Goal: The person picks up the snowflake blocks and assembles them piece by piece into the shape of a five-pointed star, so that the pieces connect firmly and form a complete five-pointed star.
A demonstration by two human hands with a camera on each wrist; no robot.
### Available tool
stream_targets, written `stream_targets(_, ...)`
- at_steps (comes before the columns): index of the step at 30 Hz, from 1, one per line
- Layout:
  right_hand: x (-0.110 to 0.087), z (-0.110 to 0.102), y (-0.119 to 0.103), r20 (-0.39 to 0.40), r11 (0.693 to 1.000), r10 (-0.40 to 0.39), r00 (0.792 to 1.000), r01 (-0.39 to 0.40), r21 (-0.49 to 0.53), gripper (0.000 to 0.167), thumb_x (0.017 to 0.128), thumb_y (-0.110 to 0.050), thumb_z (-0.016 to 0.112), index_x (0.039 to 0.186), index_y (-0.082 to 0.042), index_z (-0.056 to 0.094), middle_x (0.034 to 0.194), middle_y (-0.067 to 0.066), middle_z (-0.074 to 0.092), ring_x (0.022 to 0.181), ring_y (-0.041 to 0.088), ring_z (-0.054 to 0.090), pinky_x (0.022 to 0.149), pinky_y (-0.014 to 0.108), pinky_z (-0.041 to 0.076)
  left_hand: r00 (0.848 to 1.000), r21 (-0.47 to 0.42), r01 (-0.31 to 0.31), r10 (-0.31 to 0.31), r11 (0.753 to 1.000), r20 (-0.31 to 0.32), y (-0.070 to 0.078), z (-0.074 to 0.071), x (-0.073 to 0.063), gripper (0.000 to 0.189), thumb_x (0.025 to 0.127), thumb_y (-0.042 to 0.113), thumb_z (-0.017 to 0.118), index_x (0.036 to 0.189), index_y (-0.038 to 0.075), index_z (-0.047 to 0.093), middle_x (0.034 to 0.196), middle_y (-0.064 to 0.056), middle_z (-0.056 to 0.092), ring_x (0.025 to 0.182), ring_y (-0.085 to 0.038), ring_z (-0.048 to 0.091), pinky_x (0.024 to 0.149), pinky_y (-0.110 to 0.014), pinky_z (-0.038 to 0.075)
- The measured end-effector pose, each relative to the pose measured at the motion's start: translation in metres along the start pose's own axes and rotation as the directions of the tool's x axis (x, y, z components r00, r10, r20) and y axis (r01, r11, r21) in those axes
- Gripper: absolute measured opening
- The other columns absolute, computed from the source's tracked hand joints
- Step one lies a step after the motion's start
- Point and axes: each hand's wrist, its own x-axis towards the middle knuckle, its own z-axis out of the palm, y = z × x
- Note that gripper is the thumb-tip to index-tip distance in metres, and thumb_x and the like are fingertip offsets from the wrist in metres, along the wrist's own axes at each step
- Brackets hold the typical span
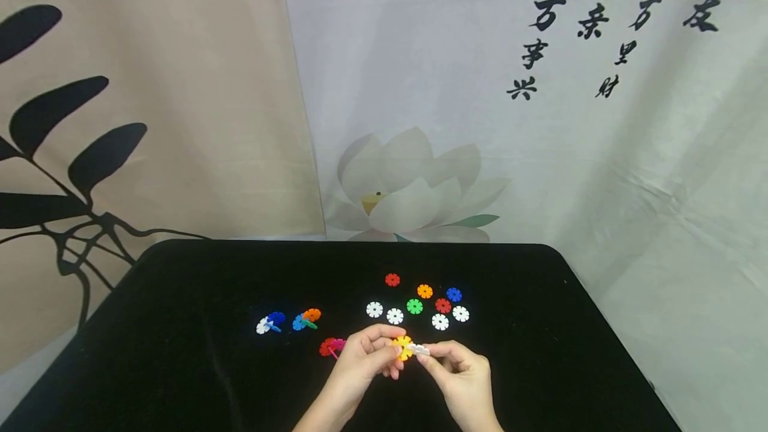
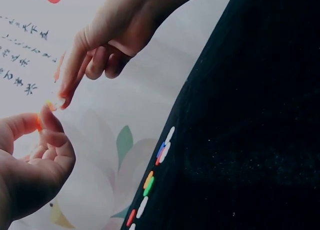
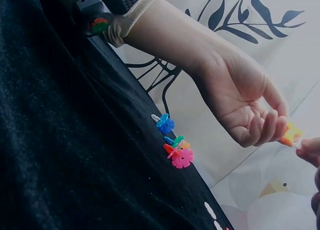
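Note:
In the head view my left hand (image 1: 375,353) pinches a yellow notched plastic disc (image 1: 403,348) between thumb and fingers. My right hand (image 1: 461,372) pinches a white notched disc (image 1: 419,349), turned nearly edge-on, against the yellow disc's right edge. In the right wrist view the yellow disc (image 3: 291,134) shows beyond the left hand's curled fingers, with the right hand (image 3: 311,152) at the frame edge. From the left wrist, the right hand (image 2: 107,49) reaches down to the left hand (image 2: 37,162), and fingers mostly hide both discs.
Loose discs lie behind the hands on the black-covered table (image 1: 180,365), among them a green one (image 1: 415,307) and an orange one (image 1: 425,291). To the left are joined clusters: white-blue (image 1: 271,323), blue-orange-green (image 1: 307,319) and red-pink (image 1: 332,347), the last close to the left hand.

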Motion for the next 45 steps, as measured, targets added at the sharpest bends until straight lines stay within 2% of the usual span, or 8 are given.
stream_targets(6, 0.0, 0.0, -0.003, -0.028, 0.999, 0.026, 0.999, -0.027, -0.03, 0.015, 0.076, -0.003, 0.078, 0.084, -0.016, 0.075, 0.075, -0.002, 0.07, 0.042, 0.009, 0.037, 0.036, 0.021, 0.03, 1.0, 0.006, -0.002, 0.002, 1.0, -0.014, -0.002, 0.001, 0.002, 0.031, 0.088, 0.01, 0.067, 0.114, -0.004, 0.059, 0.084, -0.012, 0.069, 0.065, -0.014, 0.064, 0.065, -0.025, 0.051)
stream_targets(12, 0.0, 0.001, -0.003, 0.045, 0.996, 0.082, 0.996, -0.08, -0.034, 0.014, 0.077, -0.008, 0.078, 0.087, -0.017, 0.075, 0.081, -0.002, 0.071, 0.044, 0.009, 0.041, 0.038, 0.022, 0.033, 0.997, 0.033, -0.002, 0.004, 0.999, -0.072, 0.0, -0.003, 0.002, 0.027, 0.09, 0.011, 0.065, 0.112, -0.004, 0.061, 0.084, -0.012, 0.069, 0.066, -0.015, 0.065, 0.065, -0.026, 0.051)
stream_targets(15, 0.001, -0.001, 0.0, 0.081, 0.994, 0.085, 0.993, -0.079, -0.074, 0.018, 0.077, -0.006, 0.079, 0.09, -0.018, 0.075, 0.071, -0.001, 0.066, 0.044, 0.008, 0.041, 0.038, 0.022, 0.034, 0.994, 0.046, -0.011, 0.016, 0.999, -0.109, 0.002, -0.007, 0.004, 0.028, 0.091, 0.012, 0.063, 0.114, -0.004, 0.061, 0.081, -0.01, 0.068, 0.065, -0.015, 0.064, 0.064, -0.025, 0.05)
stream_targets(19, 0.01, -0.009, 0.011, 0.073, 0.982, 0.109, 0.991, -0.097, -0.159, 0.02, 0.076, -0.006, 0.08, 0.09, -0.018, 0.075, 0.073, -0.005, 0.066, 0.045, 0.008, 0.042, 0.038, 0.022, 0.034, 0.989, 0.058, -0.03, 0.038, 0.998, -0.143, 0.005, -0.015, 0.005, 0.028, 0.092, 0.011, 0.062, 0.115, -0.005, 0.06, 0.081, -0.01, 0.067, 0.063, -0.016, 0.063, 0.064, -0.024, 0.05)
stream_targets(26, 0.039, -0.037, 0.047, 0.016, 0.931, 0.15, 0.989, -0.135, -0.339, 0.018, 0.075, -0.003, 0.08, 0.092, -0.008, 0.075, 0.084, -0.004, 0.071, 0.047, 0.009, 0.042, 0.04, 0.023, 0.034, 0.982, 0.087, -0.057, 0.071, 0.995, -0.174, 0.01, -0.028, 0.005, 0.027, 0.091, 0.007, 0.061, 0.115, -0.005, 0.061, 0.082, -0.011, 0.067, 0.062, -0.016, 0.062, 0.064, -0.024, 0.051)
stream_targets(35, 0.069, -0.067, 0.093, 0.043, 0.82, 0.214, 0.976, -0.156, -0.55, 0.021, 0.078, -0.009, 0.079, 0.099, -0.007, 0.074, 0.09, 0.004, 0.069, 0.047, 0.01, 0.04, 0.04, 0.024, 0.033, 0.986, 0.123, -0.067, 0.084, 0.99, -0.144, 0.007, -0.038, 0.008, 0.029, 0.09, 0.007, 0.062, 0.116, -0.005, 0.062, 0.084, -0.013, 0.067, 0.064, -0.017, 0.061, 0.065, -0.024, 0.052)
stream_targets(39, 0.075, -0.072, 0.109, 0.086, 0.795, 0.241, 0.967, -0.146, -0.589, 0.025, 0.078, -0.01, 0.079, 0.103, -0.006, 0.072, 0.095, 0.006, 0.069, 0.048, 0.01, 0.041, 0.042, 0.025, 0.034, 0.989, 0.139, -0.059, 0.077, 0.989, -0.128, 0.006, -0.04, 0.009, 0.031, 0.09, 0.008, 0.063, 0.118, -0.006, 0.061, 0.082, -0.011, 0.067, 0.064, -0.016, 0.061, 0.066, -0.026, 0.052)
stream_targets(45, 0.08, -0.074, 0.123, 0.126, 0.779, 0.279, 0.952, -0.147, -0.61, 0.031, 0.079, -0.015, 0.079, 0.107, -0.008, 0.072, 0.096, 0.005, 0.066, 0.052, 0.011, 0.043, 0.046, 0.026, 0.037, 0.991, 0.15, -0.061, 0.078, 0.987, -0.106, 0.003, -0.041, 0.01, 0.032, 0.09, 0.008, 0.064, 0.119, -0.006, 0.061, 0.082, -0.015, 0.066, 0.064, -0.015, 0.061, 0.065, -0.025, 0.052)
